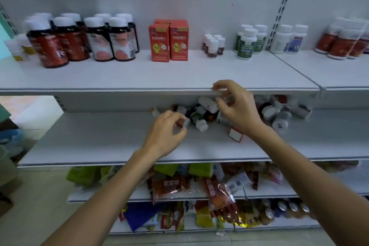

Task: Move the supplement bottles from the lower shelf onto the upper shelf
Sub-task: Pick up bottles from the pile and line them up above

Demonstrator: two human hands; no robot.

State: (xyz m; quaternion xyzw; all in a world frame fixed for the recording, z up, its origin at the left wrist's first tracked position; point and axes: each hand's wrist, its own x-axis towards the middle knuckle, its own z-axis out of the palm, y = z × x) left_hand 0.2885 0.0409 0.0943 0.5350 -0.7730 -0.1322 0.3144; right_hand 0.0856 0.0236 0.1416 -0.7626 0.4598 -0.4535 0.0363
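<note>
The left hand (165, 134) is over the lower shelf (99, 142) with its fingers curled – thumb and fingertips pinch a small bottle (184, 123) with a white cap, which lies at the left end of the heap of supplement bottles (279, 114). This heap lies on its sides at the back of the lower shelf, many bottles touching each other. A small red and white box (236, 135) lies just in front of the heap, near the right wrist.

The right hand (237, 112) is higher, at the front edge of the upper shelf (139, 74). Its fingers are bent and close together, but the place is blurred – I cannot tell if it holds something.

On the upper shelf stand upright large dark bottles (83, 40), red boxes (169, 42) and green-labelled bottles (245, 46). Snack packets (179, 185) fill the shelves below.
</note>
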